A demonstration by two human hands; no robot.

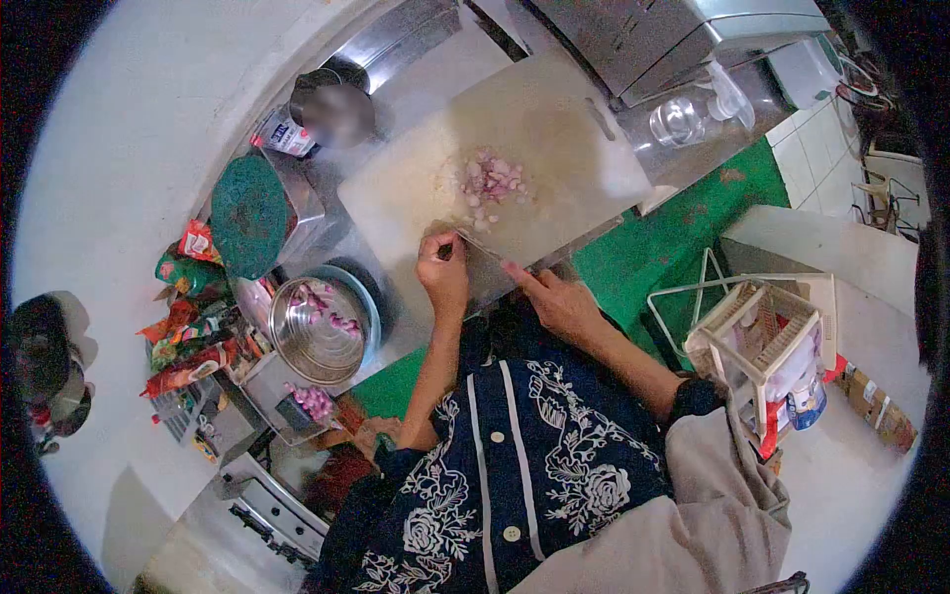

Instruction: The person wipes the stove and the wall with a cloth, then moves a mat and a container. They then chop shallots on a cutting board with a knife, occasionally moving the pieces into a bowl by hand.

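Note:
My left hand (442, 265) is closed around the dark handle of a knife (480, 247) at the near edge of a large white cutting board (396, 188). The blade points right, toward my right hand (559, 307). An extended index finger of that hand meets the blade near its tip; the other fingers are partly hidden. Just beyond the knife, a heap of chopped shallots (492, 178) lies on the board, with a few loose pieces trailing toward the blade.
Left of the board stands a steel bowl (317, 346) with shallots, near a green oval lid (248, 218) and several colourful packets (183, 342). A dark pot (332, 104) sits behind. At right are a clear spray bottle (683, 121) and a cream rack (762, 332).

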